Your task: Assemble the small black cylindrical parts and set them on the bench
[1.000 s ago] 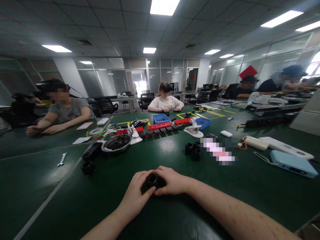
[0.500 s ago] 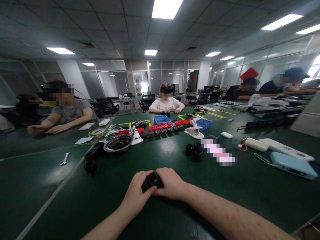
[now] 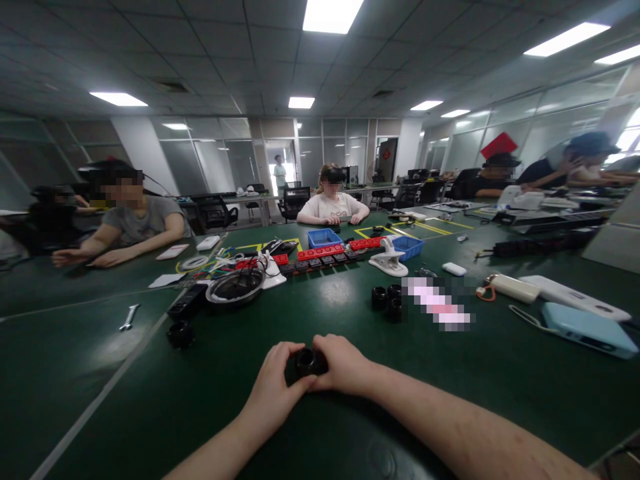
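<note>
A black ring-shaped part [image 3: 307, 361] with a round hole on top stands on the green table [image 3: 225, 373] close in front of me. My left hand [image 3: 278, 380] curves round its left side, with fingers behind and thumb in front. From the right, my right hand [image 3: 339, 364] wraps the same part, and its fingertips come close to those of the left. Several similar black parts [image 3: 395, 308] sit together beyond my right hand. Another black part [image 3: 180, 334] lies to the left, near a small wrench [image 3: 129, 317].
Farther back are a round metal-rimmed dish [image 3: 235, 288], a white clip stand [image 3: 389, 259], red strips [image 3: 319, 251] and blue trays [image 3: 324, 238]. At the right lies a light-blue box [image 3: 589, 328]. People sit across the table and at both sides.
The view has shifted very slightly. Both hands remain round the black part, with small finger movements, and slightly more of the part's top shows. The standing person in the doorway has moved slightly right.
</note>
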A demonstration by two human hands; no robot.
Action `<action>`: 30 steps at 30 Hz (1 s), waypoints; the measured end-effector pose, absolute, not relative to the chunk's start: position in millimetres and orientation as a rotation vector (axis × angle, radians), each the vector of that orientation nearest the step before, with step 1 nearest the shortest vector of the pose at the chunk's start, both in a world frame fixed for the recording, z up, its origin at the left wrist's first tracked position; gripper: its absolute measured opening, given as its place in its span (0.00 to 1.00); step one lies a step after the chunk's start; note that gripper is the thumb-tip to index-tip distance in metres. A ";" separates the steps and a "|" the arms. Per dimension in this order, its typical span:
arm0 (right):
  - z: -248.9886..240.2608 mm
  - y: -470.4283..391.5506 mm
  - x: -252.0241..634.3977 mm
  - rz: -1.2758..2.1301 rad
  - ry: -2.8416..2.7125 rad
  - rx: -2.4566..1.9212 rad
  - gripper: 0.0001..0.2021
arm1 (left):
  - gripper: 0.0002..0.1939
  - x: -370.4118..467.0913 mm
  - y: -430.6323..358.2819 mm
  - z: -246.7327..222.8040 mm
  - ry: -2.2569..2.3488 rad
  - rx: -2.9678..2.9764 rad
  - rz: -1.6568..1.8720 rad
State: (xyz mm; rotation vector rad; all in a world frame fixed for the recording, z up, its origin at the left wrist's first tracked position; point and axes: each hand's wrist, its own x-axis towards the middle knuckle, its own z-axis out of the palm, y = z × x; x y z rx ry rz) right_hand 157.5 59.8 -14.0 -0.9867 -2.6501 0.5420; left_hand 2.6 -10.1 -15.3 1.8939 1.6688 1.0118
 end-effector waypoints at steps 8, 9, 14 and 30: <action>-6.0 60.1 162.4 0.607 -2.699 -0.771 0.24 | 0.16 -1.5 -11.2 -13.7 1.624 1.954 1.031; -5.0 64.6 165.8 0.716 -2.720 -0.708 0.20 | 0.17 -2.1 -11.3 -13.4 1.599 1.965 1.028; -7.0 76.1 172.3 1.030 -2.690 -0.687 0.14 | 0.18 -1.9 -11.2 -12.6 1.523 1.952 0.984; -3.6 72.2 171.4 0.978 -2.716 -0.673 0.15 | 0.24 0.0 -12.1 -10.7 1.589 1.876 0.989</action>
